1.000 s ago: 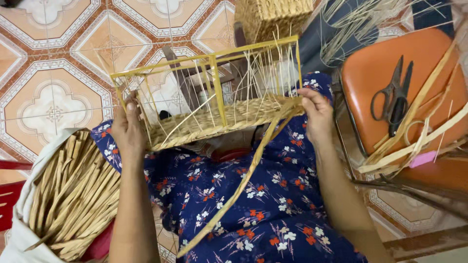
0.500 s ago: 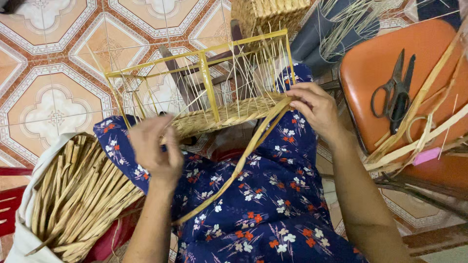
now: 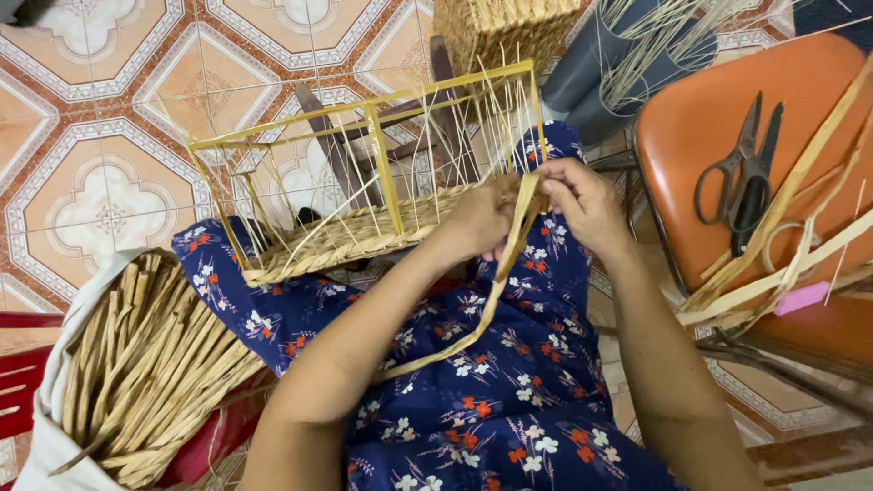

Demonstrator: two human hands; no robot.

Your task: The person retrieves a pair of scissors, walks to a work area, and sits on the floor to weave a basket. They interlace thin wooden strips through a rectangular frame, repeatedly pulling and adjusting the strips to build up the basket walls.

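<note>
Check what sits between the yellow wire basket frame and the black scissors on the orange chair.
In the head view, between the yellow wire basket frame and the black scissors: both hands, left hand and right hand, pinching a flat tan reed strip.

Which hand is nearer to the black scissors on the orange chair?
Right. The right hand pinches the flat strip at the basket frame, just beside the orange chair with the scissors. The left hand lies farther away.

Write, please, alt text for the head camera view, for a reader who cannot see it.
Both hands, left hand and right hand, pinch a long flat straw strip at the right end of a half-woven basket on a yellow wire frame, resting on a lap in a blue flowered dress. Scissors lie on an orange chair; a bag of straw sits at the left.
</note>
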